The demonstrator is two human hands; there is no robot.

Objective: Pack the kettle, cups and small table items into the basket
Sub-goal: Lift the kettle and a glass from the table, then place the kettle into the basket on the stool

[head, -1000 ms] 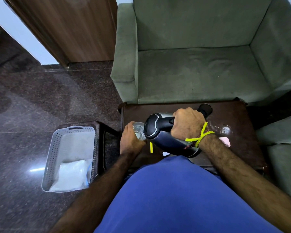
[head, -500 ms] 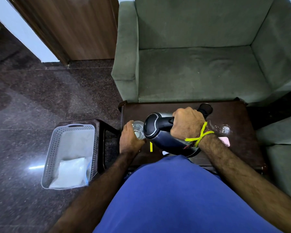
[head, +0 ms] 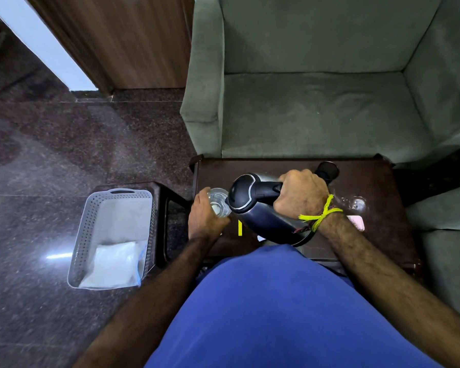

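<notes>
**Bare arms, blue cloth, yellow wrist thread**

The person wears a plain blue garment (head: 290, 309) that fills the lower middle of the view; it is smooth, with no print or seam showing. Both forearms are bare, with no sleeves in sight. The right forearm is hairy. At the wrist of the right hand (head: 302, 195) sits a yellow thread (head: 320, 217), knotted, its loose ends sticking out. A thinner dark red thread lies just beside it. The left hand (head: 203, 217) bears no ring or band.

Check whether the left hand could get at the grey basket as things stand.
Probably not yet: the left hand grips a glass under the tilted kettle. The basket itself sits open beside it, with no obstacle between.
</notes>
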